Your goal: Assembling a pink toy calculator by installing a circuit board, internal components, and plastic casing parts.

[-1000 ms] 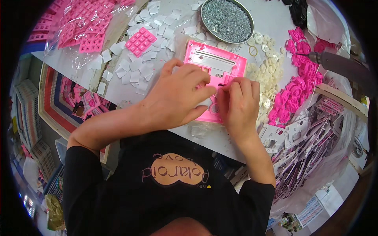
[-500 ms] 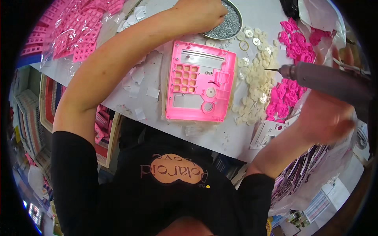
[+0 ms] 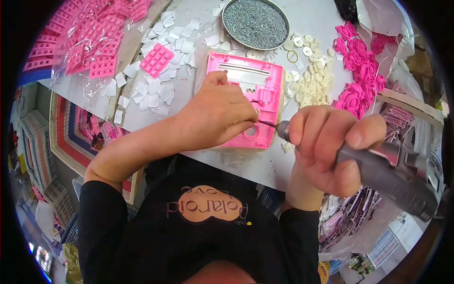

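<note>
A pink plastic housing (image 3: pixel 274 83) lies on the table in front of me, its hollow side up, with metal strips and round parts set in it. Over its left and middle part is my left hand (image 3: pixel 222 111), thumb and fingers pinched together; whatever is in the pinch is too small to make out. My right hand (image 3: pixel 326 146) grips a grey electric screwdriver (image 3: pixel 402 184), tilted with its bit pointing left. The bit's tip meets the left fingertips above the housing's lower right part. My left hand hides the housing's grid of square openings.
Behind the housing stands a round metal dish (image 3: pixel 256 48) full of small screws (image 3: pixel 255 23). Cream discs (image 3: pixel 314 80) and pink plastic parts (image 3: pixel 352 94) are heaped at right. White paper squares (image 3: pixel 151 97), a pink keypad (image 3: pixel 157 60) and bagged pink keypads (image 3: pixel 101 35) lie at left.
My left hand has come back from the screw dish to the housing, its fingers pinched. The right hand has brought the electric screwdriver left and nearer, its bit now at the left fingertips.
</note>
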Motion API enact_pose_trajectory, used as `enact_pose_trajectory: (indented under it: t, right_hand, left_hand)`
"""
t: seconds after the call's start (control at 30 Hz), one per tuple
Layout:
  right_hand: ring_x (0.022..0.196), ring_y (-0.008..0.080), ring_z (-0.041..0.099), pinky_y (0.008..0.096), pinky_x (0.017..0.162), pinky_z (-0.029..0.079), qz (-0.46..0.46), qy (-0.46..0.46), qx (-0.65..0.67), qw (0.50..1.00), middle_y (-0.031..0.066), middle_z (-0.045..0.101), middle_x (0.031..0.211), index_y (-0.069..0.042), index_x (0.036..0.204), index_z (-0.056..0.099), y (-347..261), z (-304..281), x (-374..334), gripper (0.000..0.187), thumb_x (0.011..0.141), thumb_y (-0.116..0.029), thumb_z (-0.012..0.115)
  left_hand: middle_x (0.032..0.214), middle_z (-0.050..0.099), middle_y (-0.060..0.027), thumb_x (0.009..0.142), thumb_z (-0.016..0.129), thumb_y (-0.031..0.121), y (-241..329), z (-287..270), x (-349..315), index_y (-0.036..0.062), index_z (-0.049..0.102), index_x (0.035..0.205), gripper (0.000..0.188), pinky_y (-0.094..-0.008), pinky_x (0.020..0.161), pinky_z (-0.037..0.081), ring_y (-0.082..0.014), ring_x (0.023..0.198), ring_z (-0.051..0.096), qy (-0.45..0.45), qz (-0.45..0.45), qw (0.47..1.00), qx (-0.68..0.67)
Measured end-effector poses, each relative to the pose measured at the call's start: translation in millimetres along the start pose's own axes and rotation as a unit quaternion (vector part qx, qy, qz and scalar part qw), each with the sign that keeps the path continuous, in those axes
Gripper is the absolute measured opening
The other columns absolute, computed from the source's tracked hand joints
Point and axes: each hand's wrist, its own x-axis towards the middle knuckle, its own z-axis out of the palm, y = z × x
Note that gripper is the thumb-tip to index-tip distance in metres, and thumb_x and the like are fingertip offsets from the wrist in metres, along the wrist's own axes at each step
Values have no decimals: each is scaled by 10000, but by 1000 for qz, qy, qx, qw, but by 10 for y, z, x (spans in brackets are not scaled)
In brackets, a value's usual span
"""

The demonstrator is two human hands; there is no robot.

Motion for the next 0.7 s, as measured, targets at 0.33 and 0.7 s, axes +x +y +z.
enact_pose_trajectory:
  t: [0.33, 0.7]
  right_hand:
    - [509, 129, 471, 334, 603, 456, 19, 9, -6, 1000, -19, 496, 608, -122, 1159, 476, 36, 103, -54, 275, 954, -220, 632]
    - [550, 159, 474, 371, 637, 480, 27, 98, -53, 993, 23, 476, 623, -87, 1102, 460, 356, 4, -283, 254, 929, -191, 614]
  left_hand:
    - [908, 676, 32, 747, 828, 149, 17, -2, -56, 155, 695, 961, 252, -433, 921, 349, -202, 839, 605, 21, 11, 1000, 16]
    - [1050, 630, 17, 760, 781, 305, -34, 72, -53, 128, 688, 1006, 318, -515, 1038, 344, -196, 1074, 581, -58, 89, 975, 194]
